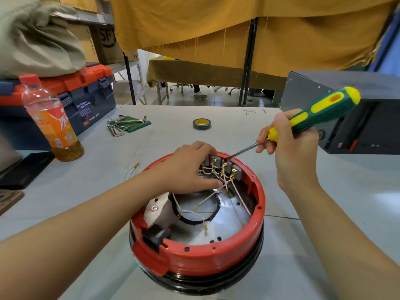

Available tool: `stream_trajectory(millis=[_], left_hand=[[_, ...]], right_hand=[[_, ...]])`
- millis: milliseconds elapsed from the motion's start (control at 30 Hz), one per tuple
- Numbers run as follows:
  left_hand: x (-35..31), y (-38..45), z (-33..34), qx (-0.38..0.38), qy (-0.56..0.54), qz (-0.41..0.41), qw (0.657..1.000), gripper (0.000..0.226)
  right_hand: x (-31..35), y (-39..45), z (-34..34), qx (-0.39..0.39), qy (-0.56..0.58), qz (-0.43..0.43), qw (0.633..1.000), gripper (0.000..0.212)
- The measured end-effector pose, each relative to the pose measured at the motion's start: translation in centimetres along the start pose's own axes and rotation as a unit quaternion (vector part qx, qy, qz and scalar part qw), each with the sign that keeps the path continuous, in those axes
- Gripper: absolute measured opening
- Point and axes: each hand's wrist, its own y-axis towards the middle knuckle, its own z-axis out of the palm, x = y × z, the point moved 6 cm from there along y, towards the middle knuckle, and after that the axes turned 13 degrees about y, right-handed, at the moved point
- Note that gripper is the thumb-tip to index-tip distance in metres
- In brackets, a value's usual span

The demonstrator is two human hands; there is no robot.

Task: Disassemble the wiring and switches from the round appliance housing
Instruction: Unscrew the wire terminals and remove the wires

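"SF" printed in black on a cardboard box (108, 43) on the shelf at upper left; "WING BOX" legible on the blue-and-orange toolbox (86, 98) below it; label writing on the orange drink bottle (50, 120) too blurred to read.

On the grey table (303, 213), at centre: round red housing (201, 256), open side up, black band at its base. Left hand (190, 169) laid over the far rim, fingers curled against the row of grey switches (225, 166), thumb down among the white wires (216, 195); a firm hold on the switches not clear. Right hand (290, 144) clasped round a green-and-yellow screwdriver (320, 113), handle up and to the right, metal shaft slanting down-left, tip at the switch row just beside the left fingertips.

Loose white wires with gold terminals strewn across the silver plate inside. One stray wire (132, 169) on the table left of the housing. Beyond: roll of tape (202, 124), hex keys (116, 126) on a green pouch (136, 125), dark metal case (357, 118) at right, mustard cloth (238, 29) hung behind.
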Motion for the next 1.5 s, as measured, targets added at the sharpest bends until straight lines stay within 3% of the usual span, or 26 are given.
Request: stream_trajectory(millis=[233,400,1000,1167,1267,1500], left_hand=[[-0.7,1.2,0.0,-0.007,-0.058,0.016,0.998,0.028],[-0.9,0.9,0.2,-0.057,-0.073,0.003,0.996,0.009],[-0.6,1.1,0.5,-0.081,-0.072,-0.004,0.994,0.014],[-0.6,1.1,0.5,-0.080,-0.068,-0.003,0.994,0.014],[-0.6,1.1,0.5,-0.079,-0.066,-0.004,0.995,0.014],[-0.6,1.1,0.6,-0.078,-0.069,-0.002,0.995,0.013]], right_hand=[[0.6,0.2,0.0,0.017,-0.040,-0.019,0.999,0.020],[1.2,0.0,0.6,0.052,-0.051,-0.037,0.997,0.021],[2.4,-0.8,2.5,0.159,-0.093,-0.059,0.981,0.023],[2.4,-1.1,3.3,0.213,-0.107,-0.062,0.969,0.011],[2.1,-1.0,3.4,0.201,-0.104,-0.058,0.972,0.011],[1.2,0.2,1.5,0.086,-0.055,-0.028,0.994,0.022]])
